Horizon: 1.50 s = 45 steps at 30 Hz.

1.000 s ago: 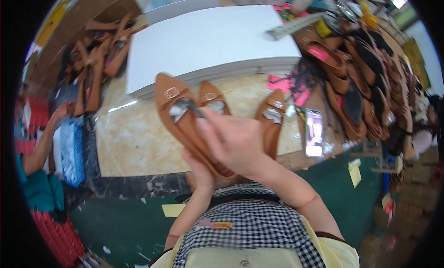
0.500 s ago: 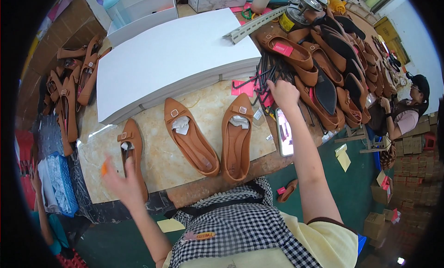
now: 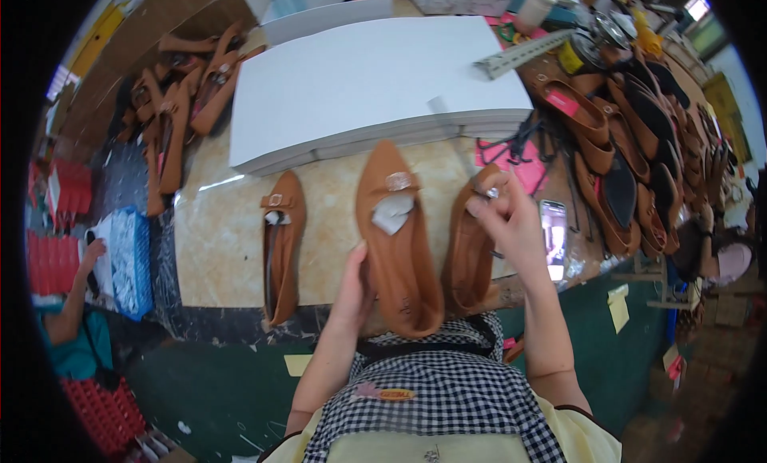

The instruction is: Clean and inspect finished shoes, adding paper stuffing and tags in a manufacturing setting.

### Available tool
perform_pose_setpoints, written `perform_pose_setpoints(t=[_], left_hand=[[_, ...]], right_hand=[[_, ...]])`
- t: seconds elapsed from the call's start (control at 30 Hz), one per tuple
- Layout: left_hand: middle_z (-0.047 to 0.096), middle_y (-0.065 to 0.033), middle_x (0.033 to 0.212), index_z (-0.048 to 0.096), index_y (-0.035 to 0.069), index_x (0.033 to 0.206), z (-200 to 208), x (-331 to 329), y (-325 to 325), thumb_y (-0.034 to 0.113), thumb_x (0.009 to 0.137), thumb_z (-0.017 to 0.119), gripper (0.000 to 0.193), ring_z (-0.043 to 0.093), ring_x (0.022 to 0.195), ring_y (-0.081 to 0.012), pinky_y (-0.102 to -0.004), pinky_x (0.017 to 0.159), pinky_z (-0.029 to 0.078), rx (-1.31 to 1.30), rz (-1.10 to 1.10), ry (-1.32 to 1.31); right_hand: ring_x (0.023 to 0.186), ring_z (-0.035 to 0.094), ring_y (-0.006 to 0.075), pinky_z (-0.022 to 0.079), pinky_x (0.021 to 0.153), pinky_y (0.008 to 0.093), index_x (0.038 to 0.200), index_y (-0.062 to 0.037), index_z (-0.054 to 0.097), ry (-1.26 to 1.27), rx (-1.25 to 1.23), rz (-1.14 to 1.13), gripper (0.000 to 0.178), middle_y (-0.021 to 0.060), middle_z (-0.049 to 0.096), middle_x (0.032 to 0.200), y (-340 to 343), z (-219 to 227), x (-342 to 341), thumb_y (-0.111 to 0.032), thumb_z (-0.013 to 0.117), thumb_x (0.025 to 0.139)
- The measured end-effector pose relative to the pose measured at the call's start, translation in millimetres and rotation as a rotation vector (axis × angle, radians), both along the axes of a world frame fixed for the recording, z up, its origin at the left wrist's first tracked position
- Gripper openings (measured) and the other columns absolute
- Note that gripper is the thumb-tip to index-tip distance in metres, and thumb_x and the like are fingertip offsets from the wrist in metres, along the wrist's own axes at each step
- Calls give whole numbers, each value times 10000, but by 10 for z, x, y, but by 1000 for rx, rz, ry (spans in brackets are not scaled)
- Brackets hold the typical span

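In the head view, a brown pointed-toe flat in the middle [image 3: 406, 275] is held by the left hand [image 3: 353, 291], its left side being gripped near the heel, with the thumb laid along the edge and the other fingers mostly hidden. The toe of this flat is pointed away from the wearer, and a crumpled white paper wad [image 3: 391, 215] is lodged in its opening, just behind the buckled bow. To its right, a second brown flat [image 3: 467, 267] is partly covered by the right hand [image 3: 518, 223], whose thumb and fingers are brought close together over the front of that shoe, beside its buckle; whether anything is held between them cannot be told. The middle flat is thus placed between the two hands, directly against the left and near the right. A third brown flat [image 3: 281, 263] is set apart on the counter [image 3: 216, 259], to the left of the left hand and untouched. Beyond the three shoes, a stack of white sheets [image 3: 375, 79] is laid, with a slotted metal strip [image 3: 523, 55] rested across its right end. To the right of the right hand, a lit phone [image 3: 553, 243] is seen, and beyond it black bent rods [image 3: 523, 135] are scattered around pink paper [image 3: 511, 161]. More brown flats are heaped at the right [image 3: 619, 183] and at the far left [image 3: 172, 119].
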State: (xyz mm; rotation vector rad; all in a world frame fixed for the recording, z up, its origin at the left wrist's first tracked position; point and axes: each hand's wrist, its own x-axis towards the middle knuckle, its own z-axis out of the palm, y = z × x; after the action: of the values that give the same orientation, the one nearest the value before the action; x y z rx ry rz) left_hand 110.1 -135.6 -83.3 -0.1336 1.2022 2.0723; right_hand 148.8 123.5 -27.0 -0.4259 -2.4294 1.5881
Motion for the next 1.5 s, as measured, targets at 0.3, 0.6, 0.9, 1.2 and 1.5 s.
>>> perform_pose_setpoints(t=[0.3,0.6,0.9,1.2,1.5], left_hand=[[435,-134,1460,296,85,1504,-16,-216,-119,246,931,434,611,462,1320,-278,-440,1086,400,493,-10,-134],[495,-160,1395,379,74,1460,-77,-122,-100,397,987,366,573,533,1228,-318,-538,1034,431,256,47,-370],[508,-117,1376,342,85,1472,-68,46,188,444,1033,286,569,537,1225,-232,-405,1019,451,169,251,83],[520,-101,1350,378,87,1436,-114,84,284,546,1039,172,641,511,1239,-220,-374,1045,414,-47,349,334],[336,-94,1526,210,104,1535,-191,324,422,550,1040,158,668,327,1400,-240,-358,1157,249,-222,355,388]], right_hand=[[469,565,252,437,494,324,1212,-91,646,-21,324,273,355,98,551,548,-639,300,285,-159,679,866],[443,535,251,406,475,340,1226,-93,654,-150,256,265,345,102,502,510,-594,299,390,-176,650,890],[485,569,305,428,499,370,1234,-79,640,-252,155,216,323,164,522,547,-616,372,415,-168,592,927],[511,585,329,428,504,391,1238,-58,629,-172,156,261,331,168,545,566,-673,406,311,-193,573,942],[489,593,292,463,482,384,1078,-42,680,231,406,74,229,125,583,558,-813,97,15,-182,618,908]])
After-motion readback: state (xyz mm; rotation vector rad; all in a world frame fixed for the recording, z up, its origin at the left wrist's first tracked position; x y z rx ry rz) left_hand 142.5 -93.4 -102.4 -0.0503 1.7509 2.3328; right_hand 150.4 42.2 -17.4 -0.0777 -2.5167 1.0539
